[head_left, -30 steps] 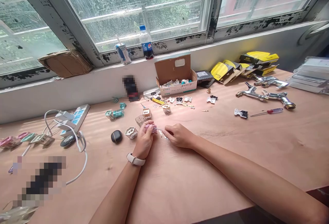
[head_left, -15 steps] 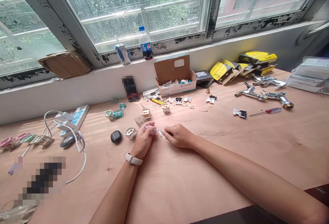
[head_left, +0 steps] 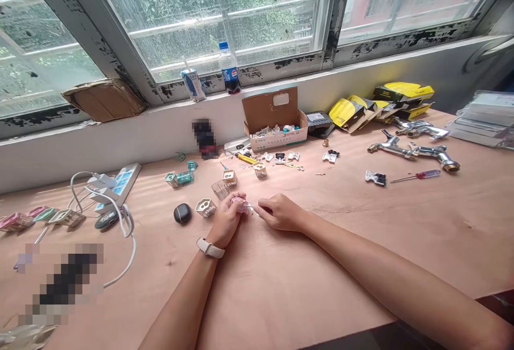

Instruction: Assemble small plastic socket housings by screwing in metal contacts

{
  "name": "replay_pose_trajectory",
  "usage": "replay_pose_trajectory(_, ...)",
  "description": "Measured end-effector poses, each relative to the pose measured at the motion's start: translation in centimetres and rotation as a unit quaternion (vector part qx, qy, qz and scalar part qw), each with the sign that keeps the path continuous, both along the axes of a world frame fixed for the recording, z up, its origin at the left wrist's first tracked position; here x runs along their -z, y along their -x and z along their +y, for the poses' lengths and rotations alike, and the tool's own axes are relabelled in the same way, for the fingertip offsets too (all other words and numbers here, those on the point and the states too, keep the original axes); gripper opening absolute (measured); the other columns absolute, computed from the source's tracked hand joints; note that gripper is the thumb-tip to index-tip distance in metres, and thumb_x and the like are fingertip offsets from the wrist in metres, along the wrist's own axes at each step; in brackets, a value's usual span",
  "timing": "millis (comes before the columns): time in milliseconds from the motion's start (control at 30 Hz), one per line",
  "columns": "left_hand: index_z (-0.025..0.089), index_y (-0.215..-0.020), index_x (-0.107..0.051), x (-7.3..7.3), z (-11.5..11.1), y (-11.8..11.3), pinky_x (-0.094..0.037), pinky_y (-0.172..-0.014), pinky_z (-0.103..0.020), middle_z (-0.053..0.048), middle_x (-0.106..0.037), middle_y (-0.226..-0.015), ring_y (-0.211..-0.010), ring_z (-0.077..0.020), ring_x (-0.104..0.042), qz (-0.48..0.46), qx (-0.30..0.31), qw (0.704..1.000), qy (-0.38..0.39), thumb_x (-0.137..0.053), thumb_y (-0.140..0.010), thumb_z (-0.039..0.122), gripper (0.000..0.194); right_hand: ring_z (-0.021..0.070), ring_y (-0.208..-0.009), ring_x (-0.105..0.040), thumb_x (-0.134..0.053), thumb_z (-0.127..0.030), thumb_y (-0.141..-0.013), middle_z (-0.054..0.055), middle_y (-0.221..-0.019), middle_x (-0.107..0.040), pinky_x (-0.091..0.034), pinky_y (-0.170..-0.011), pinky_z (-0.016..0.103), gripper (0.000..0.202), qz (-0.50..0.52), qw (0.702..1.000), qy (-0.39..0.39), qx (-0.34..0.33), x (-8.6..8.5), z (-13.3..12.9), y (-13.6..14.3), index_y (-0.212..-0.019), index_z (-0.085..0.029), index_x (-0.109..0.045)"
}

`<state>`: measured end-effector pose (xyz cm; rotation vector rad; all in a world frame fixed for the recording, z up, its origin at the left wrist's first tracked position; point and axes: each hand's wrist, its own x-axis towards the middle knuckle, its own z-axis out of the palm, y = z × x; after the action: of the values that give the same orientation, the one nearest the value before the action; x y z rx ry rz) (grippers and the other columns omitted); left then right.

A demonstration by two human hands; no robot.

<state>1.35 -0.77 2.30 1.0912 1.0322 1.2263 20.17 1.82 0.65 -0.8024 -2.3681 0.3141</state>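
**Both hands on pink part, mid-surface**

My left hand (head_left: 225, 220) is clamped on a small pink plastic part (head_left: 241, 204), fingers curled round it, held just off the surface (head_left: 281, 286) near the middle, a bit toward the window edge. My right hand (head_left: 281, 212) is pinched shut on a thin metal tool (head_left: 252, 206); its tip meets the pink part. Handle is hidden in my fingers, so can't tell what kind of tool it is. Both hands nearly touch. White band on my left wrist (head_left: 211, 248).

Around the hands:
- Beige socket-like part (head_left: 205, 208) just beside my left hand, toward the left edge; black rounded case (head_left: 182, 213) next to that.
- Clear ribbed piece (head_left: 220, 189) and two more beige parts (head_left: 229, 177) (head_left: 260, 169) just beyond my hands, toward the window.
- Open cardboard box (head_left: 275, 120) of small bits at the far edge, loose parts scattered in front of it.
- Power strip (head_left: 120, 181) with white cable (head_left: 126, 232) toward the left edge, pink and green parts (head_left: 24, 219) beyond it.
- Chrome taps (head_left: 413, 149), red-handled screwdriver (head_left: 417, 176) and yellow boxes (head_left: 381, 104) toward the far right corner, well apart from my hands.
- Bottle (head_left: 228, 71) and small carton (head_left: 193, 83) on the window sill.
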Motion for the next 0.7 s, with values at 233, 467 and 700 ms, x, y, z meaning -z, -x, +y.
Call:
replay_pose_trajectory(233, 0.018, -0.095, -0.057, 0.09, 0.16, 0.08, -0.046, -0.063, -0.025, 0.002, -0.055, -0.078, -0.063, -0.0099, -0.053, 0.016, -0.001, 1.0, -0.007, -0.066, -0.081, 0.037, 0.025, 0.0102, -0.05, -0.036, -0.046, -0.027, -0.098, -0.001, -0.056, -0.049, -0.023, -0.056, 0.025, 0.032, 0.001, 1.0, -0.01, 0.003, 0.07, 0.06, 0.1, -0.068, -0.017, -0.052)
replay_pose_trajectory(467, 0.018, -0.105, -0.056, -0.39, -0.05, 0.53, -0.046, -0.063, -0.027, 0.001, -0.057, -0.08, -0.06, -0.0111, -0.056, 0.084, 0.0, 0.996, -0.02, -0.06, -0.085, 0.038, 0.028, 0.0099, -0.053, -0.039, -0.049, -0.027, -0.097, 0.0, -0.058, -0.051, -0.024, -0.058, 0.024, 0.032, -0.002, 1.0, 0.022, 0.02, -0.02, 0.21, 0.08, -0.067, -0.016, -0.052)
replay_pose_trajectory(700, 0.017, -0.109, -0.059, -0.44, -0.07, 0.51, -0.049, -0.067, -0.027, -0.001, -0.056, -0.091, -0.072, -0.0123, -0.057, 0.031, -0.015, 0.999, 0.003, -0.065, -0.082, 0.039, 0.035, 0.0092, -0.053, -0.036, -0.05, -0.026, -0.096, -0.001, -0.057, -0.05, -0.024, -0.058, 0.024, 0.033, 0.013, 0.999, 0.03, 0.026, 0.13, 0.32, 0.16, -0.066, -0.016, -0.049)
